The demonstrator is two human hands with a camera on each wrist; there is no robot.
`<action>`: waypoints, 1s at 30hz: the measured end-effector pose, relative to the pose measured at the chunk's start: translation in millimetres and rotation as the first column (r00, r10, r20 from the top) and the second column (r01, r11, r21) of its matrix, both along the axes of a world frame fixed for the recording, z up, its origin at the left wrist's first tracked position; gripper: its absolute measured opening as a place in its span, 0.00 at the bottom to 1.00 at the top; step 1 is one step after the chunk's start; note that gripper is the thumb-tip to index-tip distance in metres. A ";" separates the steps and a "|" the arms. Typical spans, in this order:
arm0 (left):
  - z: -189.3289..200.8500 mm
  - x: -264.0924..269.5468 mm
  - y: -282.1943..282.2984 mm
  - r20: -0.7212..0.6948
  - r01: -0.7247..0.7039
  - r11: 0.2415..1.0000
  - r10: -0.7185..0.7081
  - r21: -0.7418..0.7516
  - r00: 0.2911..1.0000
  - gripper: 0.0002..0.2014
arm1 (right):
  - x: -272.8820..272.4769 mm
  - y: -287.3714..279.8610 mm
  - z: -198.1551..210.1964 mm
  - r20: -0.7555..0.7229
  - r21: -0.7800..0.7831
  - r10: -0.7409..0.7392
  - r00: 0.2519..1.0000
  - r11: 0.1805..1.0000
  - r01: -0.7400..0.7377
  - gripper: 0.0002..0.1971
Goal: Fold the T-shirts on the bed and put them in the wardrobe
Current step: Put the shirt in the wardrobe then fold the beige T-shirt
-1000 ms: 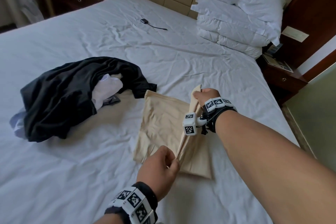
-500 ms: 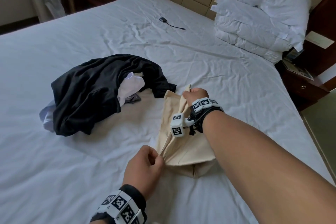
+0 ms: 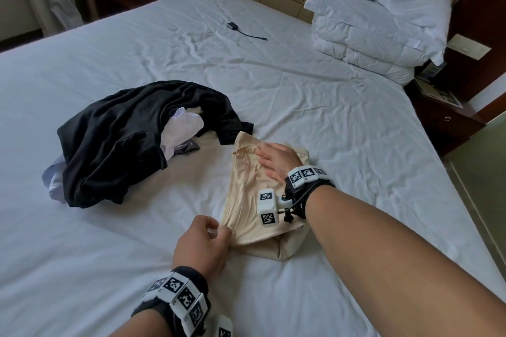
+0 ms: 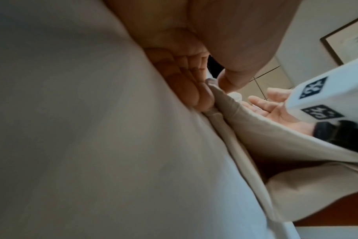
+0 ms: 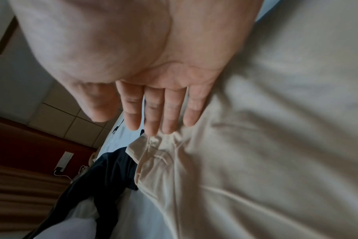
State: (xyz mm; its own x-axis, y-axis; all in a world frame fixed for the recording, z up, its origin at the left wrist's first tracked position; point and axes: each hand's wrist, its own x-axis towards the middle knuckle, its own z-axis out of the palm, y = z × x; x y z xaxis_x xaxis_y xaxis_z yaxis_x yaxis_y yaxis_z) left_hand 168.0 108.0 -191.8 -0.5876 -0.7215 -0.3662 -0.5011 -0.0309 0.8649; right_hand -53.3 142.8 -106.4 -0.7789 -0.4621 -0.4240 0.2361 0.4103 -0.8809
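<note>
From the head view, your right hand point(image 3: 276, 162) lies flat, fingers straight, on the far end of the beige T-shirt point(image 3: 246, 194) on the bed point(image 3: 315, 107), while your left hand point(image 3: 202, 243) pinches its near corner, right of the black clothes heap point(image 3: 131, 139). Your left wrist view shows fingers point(image 4: 186, 90) and thumb nipping the shirt's folded edge point(image 4: 221, 103). Your right wrist view shows straight fingers point(image 5: 153, 111) pressing the cloth point(image 5: 245, 161).
</note>
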 end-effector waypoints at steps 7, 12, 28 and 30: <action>5.2 -5.1 -0.3 0.151 0.093 0.984 -0.070 -0.153 0.986 0.24 | 22.0 55.7 5.7 -0.094 0.021 -0.012 0.995 1.000 0.014 0.10; 13.1 -6.1 -1.8 0.205 0.137 0.975 -0.100 -0.177 0.974 0.23 | 55.1 100.9 7.2 -0.242 -0.070 -0.255 0.936 0.967 0.245 0.06; 3.9 -6.2 0.9 0.281 0.199 0.956 -0.135 -0.213 0.950 0.20 | 110.8 125.6 -46.7 -0.412 0.314 -0.164 0.896 0.898 0.309 0.50; 3.1 -6.7 -0.4 0.283 0.202 0.955 -0.137 -0.216 0.949 0.20 | 103.2 125.7 -43.2 -0.410 0.330 -0.220 0.885 0.869 0.369 0.43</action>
State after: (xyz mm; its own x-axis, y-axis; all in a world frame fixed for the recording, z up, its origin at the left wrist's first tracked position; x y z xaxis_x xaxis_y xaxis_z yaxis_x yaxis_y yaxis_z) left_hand 161.3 107.7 -188.8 -0.6159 -0.7046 -0.3526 -0.6898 0.2660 0.6734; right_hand 49.9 268.5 -149.6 -0.9801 -0.0425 -0.1940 0.1105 0.6950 -0.7105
